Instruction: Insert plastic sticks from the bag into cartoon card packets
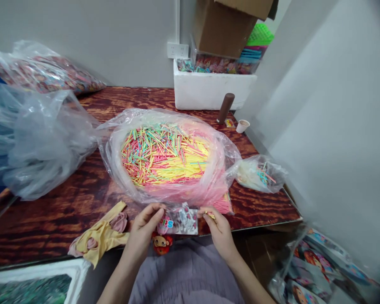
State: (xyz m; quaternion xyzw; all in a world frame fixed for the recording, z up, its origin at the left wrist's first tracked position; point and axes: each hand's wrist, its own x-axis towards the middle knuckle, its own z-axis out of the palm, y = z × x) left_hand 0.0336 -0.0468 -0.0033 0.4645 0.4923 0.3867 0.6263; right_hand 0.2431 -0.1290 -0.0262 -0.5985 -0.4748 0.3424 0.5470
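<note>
My left hand (pixel 147 221) is closed, with thumb and forefinger pinched at the left edge of a small printed packet (pixel 186 221) at the table's front edge. Pink and blue lettering shows on it, and below hangs a red-haired cartoon figure (pixel 161 244). My right hand (pixel 218 228) is curled around a few short yellow and pink sticks (pixel 210 215), just right of the packet. Beyond both hands lies a large open clear bag (pixel 114 147) full of thin candy-coloured sticks (pixel 164 156) in pink, yellow and green.
Yellow and pink cloth pieces (pixel 103 236) lie left of my hand. A small clear bag (pixel 261 174) with sticks, a paper cup (pixel 242 126) and a brown cylinder (pixel 225 109) are right. Behind stands a white foam box (pixel 212 90). Plastic bags (pixel 44 139) fill the left.
</note>
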